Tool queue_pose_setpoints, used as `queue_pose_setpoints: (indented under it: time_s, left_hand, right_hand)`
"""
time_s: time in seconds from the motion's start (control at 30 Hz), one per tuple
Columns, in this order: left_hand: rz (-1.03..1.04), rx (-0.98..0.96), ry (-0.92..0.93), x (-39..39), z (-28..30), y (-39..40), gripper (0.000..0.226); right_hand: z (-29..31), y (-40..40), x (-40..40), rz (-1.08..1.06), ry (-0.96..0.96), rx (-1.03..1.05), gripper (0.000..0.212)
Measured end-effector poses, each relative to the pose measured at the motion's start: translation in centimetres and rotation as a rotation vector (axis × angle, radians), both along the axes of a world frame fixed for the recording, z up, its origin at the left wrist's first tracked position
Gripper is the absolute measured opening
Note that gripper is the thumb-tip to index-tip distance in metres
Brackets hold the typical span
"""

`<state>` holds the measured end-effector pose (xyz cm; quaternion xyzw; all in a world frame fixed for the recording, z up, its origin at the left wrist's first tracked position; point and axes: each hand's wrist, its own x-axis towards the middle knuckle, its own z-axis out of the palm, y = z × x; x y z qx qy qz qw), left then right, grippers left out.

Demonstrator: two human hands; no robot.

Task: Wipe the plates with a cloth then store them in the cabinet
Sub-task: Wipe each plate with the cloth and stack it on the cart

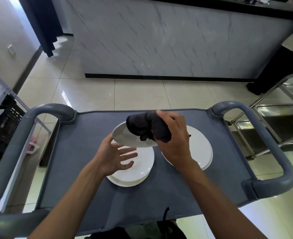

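Right fingers (pixel 161 116) clenched on cloth (pixel 145 128), pressed to raised plate (pixel 125 138); left fingers (pixel 125 156) spread wide beneath plate rim.

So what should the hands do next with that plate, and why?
Probably rub the dark cloth round the raised plate. The right hand has the cloth bunched and pressed on that plate's far side, while the left hand only props its near edge, fingers open. The plate is tilted above a stack of plates on the grey cart, so wiping looks unfinished.
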<state>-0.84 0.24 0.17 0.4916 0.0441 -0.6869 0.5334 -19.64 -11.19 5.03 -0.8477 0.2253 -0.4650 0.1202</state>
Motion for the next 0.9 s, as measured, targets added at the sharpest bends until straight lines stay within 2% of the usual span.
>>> queue_pose_setpoints:
  time_s: [0.13,0.2,0.43,0.5,0.57,0.67,0.77,0.9]
  left_hand:
    - [-0.148,0.029,0.032,0.5,-0.5,0.1,0.079]
    - [-0.145,0.019,0.036,0.4,-0.7,0.1,0.073]
    - [0.152,-0.12,0.234,0.1,0.1,-1.3,0.024]
    - [0.257,-0.145,0.296,0.8,0.1,-1.4,0.023]
    - [0.279,-0.149,0.241,1.4,-0.1,-1.3,0.03]
    - [0.207,-0.141,0.076,1.5,-0.3,-1.1,0.031]
    - [0.209,-0.143,-0.049,1.3,-0.4,-1.2,0.033]
    - [0.23,-0.187,-0.132,1.4,-0.6,-1.0,0.032]
  right_hand:
    - [-0.4,-0.2,-0.7,0.015,0.001,-0.087,0.058]
    - [-0.7,-0.1,-0.9,0.009,0.009,-0.09,0.054]
    - [-2.0,-0.1,-2.1,0.021,0.067,-0.034,0.059]
    - [-2.4,-0.4,-2.8,0.046,0.13,0.037,0.057]
    - [-2.8,-0.8,-3.6,0.07,0.204,0.113,0.054]
    - [-3.2,-1.4,-4.4,0.107,0.305,0.229,0.061]
    - [-3.3,-1.5,-4.3,0.139,0.325,0.381,0.069]
    - [-3.4,-1.4,-3.4,0.159,0.352,0.441,0.072]
